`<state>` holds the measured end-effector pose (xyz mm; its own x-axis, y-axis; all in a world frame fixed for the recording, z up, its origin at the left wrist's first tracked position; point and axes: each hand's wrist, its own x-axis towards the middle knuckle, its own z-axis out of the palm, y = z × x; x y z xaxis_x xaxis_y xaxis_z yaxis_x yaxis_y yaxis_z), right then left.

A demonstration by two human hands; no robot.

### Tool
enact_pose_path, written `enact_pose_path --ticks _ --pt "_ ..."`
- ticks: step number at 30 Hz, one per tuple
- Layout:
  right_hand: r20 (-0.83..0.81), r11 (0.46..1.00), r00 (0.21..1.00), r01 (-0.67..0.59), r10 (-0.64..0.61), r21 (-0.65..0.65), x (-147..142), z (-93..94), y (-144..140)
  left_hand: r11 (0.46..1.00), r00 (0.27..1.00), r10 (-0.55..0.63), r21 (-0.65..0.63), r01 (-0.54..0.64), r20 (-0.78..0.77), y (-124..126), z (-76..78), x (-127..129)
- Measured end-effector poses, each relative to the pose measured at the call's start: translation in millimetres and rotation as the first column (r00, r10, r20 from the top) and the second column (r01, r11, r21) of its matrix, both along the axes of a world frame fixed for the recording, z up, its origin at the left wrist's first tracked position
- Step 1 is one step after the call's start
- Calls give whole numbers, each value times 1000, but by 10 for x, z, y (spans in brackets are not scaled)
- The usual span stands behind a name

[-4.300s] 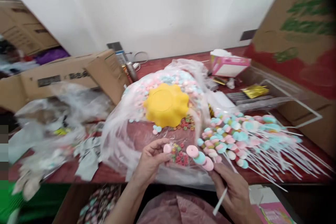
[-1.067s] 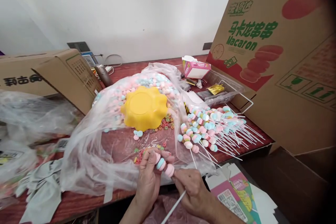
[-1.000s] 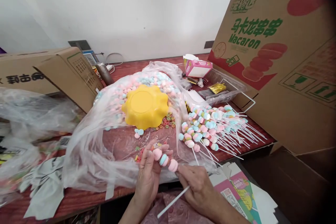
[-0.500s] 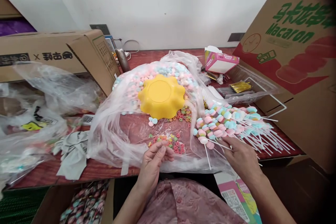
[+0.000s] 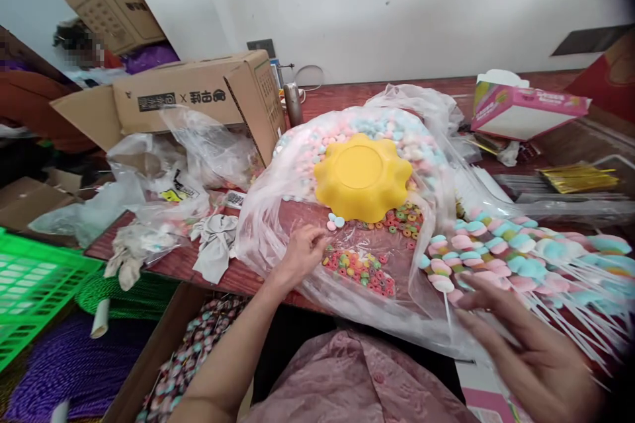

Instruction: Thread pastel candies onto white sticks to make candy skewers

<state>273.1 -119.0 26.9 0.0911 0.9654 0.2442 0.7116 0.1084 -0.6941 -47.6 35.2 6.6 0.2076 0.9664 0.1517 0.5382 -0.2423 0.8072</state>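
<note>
My left hand (image 5: 303,252) is over the clear plastic, fingers loosely bent and apart, with nothing visible in it. Just beyond its fingertips lie a few small pink, white and blue marshmallows (image 5: 336,221). Colourful ring candies (image 5: 364,269) are spread right beside it. My right hand (image 5: 530,344), blurred by motion, has its fingers spread and holds nothing. It is next to a pile of marshmallow skewers (image 5: 496,258) on white sticks. An upturned yellow scalloped bowl (image 5: 362,175) rests on the plastic bag (image 5: 268,231) of loose marshmallows.
At the left stand an open carton (image 5: 183,92), plastic bags and a grey cloth (image 5: 215,244). A green crate (image 5: 40,297) and a box of packed candies (image 5: 198,350) are below the table edge. A pink box (image 5: 528,106) and gold ties (image 5: 578,178) lie right.
The view has swung left. My right hand has opened and come away from the skewer sticks. My left hand has reached forward toward the loose marshmallows by the yellow bowl.
</note>
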Motion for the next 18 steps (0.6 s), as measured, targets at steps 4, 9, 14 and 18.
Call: enact_pose_path --ticks 4,9,14,18 --pt "-23 991 991 -133 134 11 -490 123 150 996 936 -17 76 47 -352 387 53 63" --pt "-12 983 986 -168 169 73 -533 93 164 997 903 -73 0 81 -424 586 82 243" --pt "11 972 981 -194 194 130 -437 5 108 1000 895 -20 -18 14 -446 571 49 323" --pt "36 962 977 -212 208 175 -453 -19 80 999 907 -42 -44 26 -419 487 -1 268"
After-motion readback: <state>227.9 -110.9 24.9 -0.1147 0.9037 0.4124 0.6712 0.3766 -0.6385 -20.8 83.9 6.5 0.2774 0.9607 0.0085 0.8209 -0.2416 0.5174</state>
